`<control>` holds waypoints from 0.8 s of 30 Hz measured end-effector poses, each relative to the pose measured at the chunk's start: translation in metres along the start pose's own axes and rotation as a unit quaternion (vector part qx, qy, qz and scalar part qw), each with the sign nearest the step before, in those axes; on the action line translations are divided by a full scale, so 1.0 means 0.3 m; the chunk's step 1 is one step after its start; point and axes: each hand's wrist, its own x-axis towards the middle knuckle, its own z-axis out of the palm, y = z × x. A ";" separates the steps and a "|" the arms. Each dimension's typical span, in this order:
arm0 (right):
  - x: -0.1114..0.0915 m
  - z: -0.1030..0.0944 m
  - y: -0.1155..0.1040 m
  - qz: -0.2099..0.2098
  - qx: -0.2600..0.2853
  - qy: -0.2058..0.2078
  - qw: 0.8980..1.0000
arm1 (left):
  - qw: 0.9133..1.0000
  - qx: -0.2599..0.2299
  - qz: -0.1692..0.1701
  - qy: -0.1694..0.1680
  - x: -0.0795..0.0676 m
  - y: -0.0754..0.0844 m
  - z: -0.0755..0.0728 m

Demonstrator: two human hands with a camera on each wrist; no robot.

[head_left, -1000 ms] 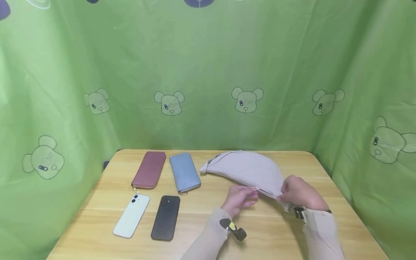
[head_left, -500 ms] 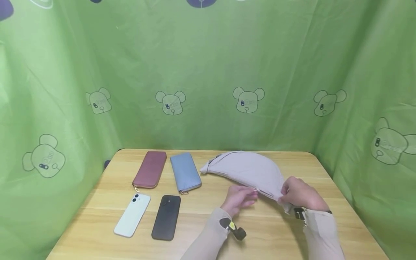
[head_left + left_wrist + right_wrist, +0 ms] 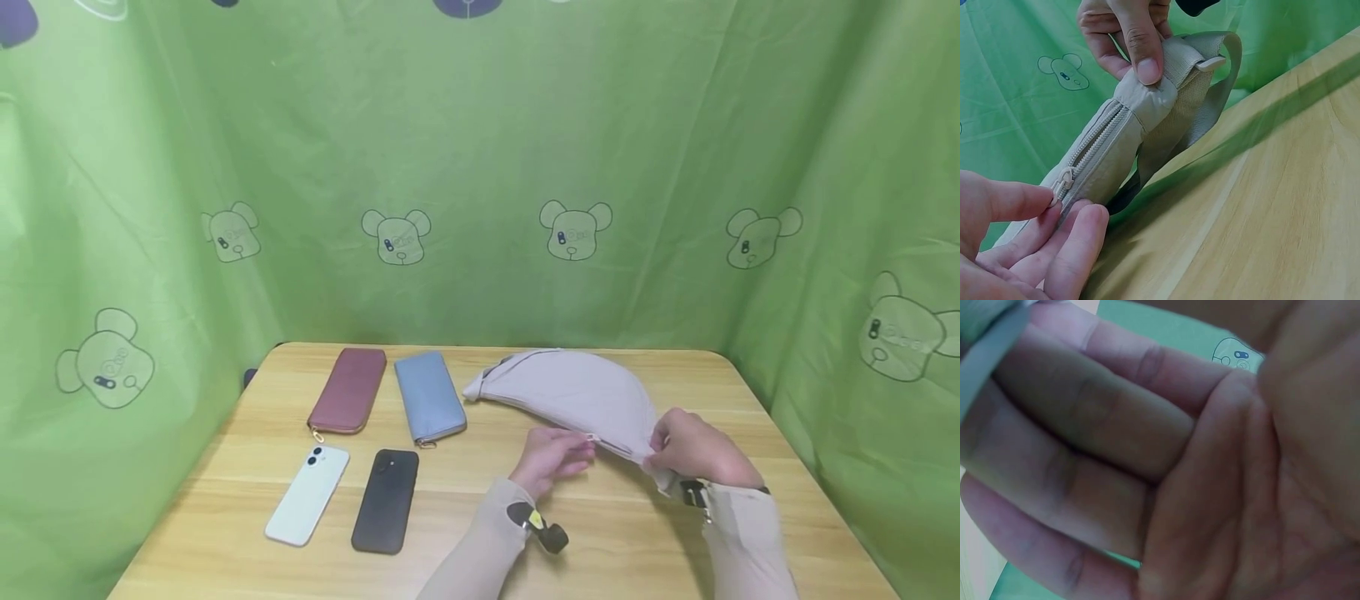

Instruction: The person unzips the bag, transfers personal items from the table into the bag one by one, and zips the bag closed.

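A pale half-moon bag [image 3: 573, 387] with a strap lies at the back right of the table. My left hand [image 3: 553, 458] pinches the zipper pull [image 3: 1065, 181] between thumb and finger. Between the pull and the bag's end, the zipper [image 3: 1099, 140] shows a short parted stretch. At that right end, my right hand [image 3: 693, 450] grips the bag's corner, thumb on top, beside the webbing strap [image 3: 1200, 112]. In the right wrist view, curled fingers [image 3: 1085, 419] fill most of the picture, and only a sliver of the bag shows at the upper left.
Left of the bag lie a blue zip wallet [image 3: 431, 396] and a burgundy zip wallet [image 3: 348, 390]. Nearer the front are a white phone [image 3: 307, 496] and a black phone [image 3: 385, 500]. A green curtain [image 3: 480, 167] surrounds the wooden table [image 3: 465, 517] at the back and sides.
The head view has shifted very slightly. Both hands keep their hold on the zipper pull and the bag's corner, with no clear movement of either.
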 end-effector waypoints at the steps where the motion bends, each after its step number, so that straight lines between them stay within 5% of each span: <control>1: 0.000 0.001 0.001 0.001 0.005 -0.002 1.000 | 1.000 -0.001 0.000 -0.001 0.001 0.000 0.000; 24: -0.009 0.001 -0.001 0.008 0.030 -0.009 0.999 | 1.000 -0.010 -0.004 0.001 -0.008 0.016 -0.006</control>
